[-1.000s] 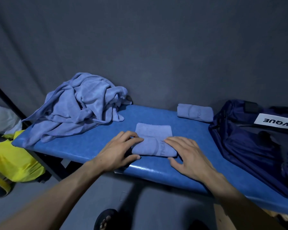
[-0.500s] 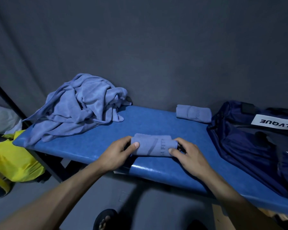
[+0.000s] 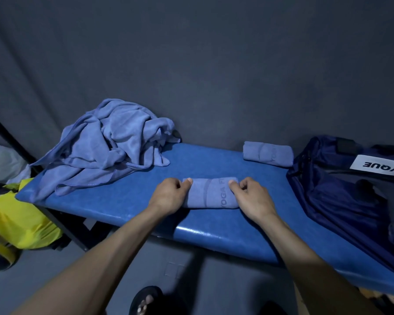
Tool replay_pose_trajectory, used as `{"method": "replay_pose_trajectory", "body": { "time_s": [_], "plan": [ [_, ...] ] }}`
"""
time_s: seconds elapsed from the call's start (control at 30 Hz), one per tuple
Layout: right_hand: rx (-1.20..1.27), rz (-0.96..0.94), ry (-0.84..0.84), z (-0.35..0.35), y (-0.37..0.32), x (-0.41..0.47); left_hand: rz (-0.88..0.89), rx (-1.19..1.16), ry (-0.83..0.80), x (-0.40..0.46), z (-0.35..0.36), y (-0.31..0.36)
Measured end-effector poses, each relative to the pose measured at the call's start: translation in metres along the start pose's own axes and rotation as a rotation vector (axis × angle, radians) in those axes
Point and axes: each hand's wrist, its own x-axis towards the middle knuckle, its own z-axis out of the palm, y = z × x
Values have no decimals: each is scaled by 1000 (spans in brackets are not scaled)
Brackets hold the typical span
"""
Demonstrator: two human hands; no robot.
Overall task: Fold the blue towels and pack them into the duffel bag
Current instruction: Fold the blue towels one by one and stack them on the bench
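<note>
your left hand (image 3: pixel 168 196) and right hand (image 3: pixel 251 197) each grip an end of the rolled towel (image 3: pixel 210 193), fingers curled. it lies on the blue bench (image 3: pixel 127 201).

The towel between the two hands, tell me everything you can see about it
The rolled towel is a soft, pale blue cloth, wound into a short thick roll that lies flat across the blue padded bench, near its front edge. Darker printed letters, reading in part YOGA, and a curved line mark its upper side. The left hand grips its left end and the right hand grips its right end, thumbs on top. It touches nothing else; the pile, the second roll and the bag lie apart.
</note>
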Motion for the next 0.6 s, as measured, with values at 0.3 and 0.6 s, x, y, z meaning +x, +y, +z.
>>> {"method": "replay_pose_trajectory", "body": {
  "time_s": [0.3,0.6],
  "plan": [
    [-80,127,-39,3,-10,18,-141,72,-13,21,-4,5],
    [-77,106,-18,7,-12,7,16,294,-46,7,2,17]
  ]
}}
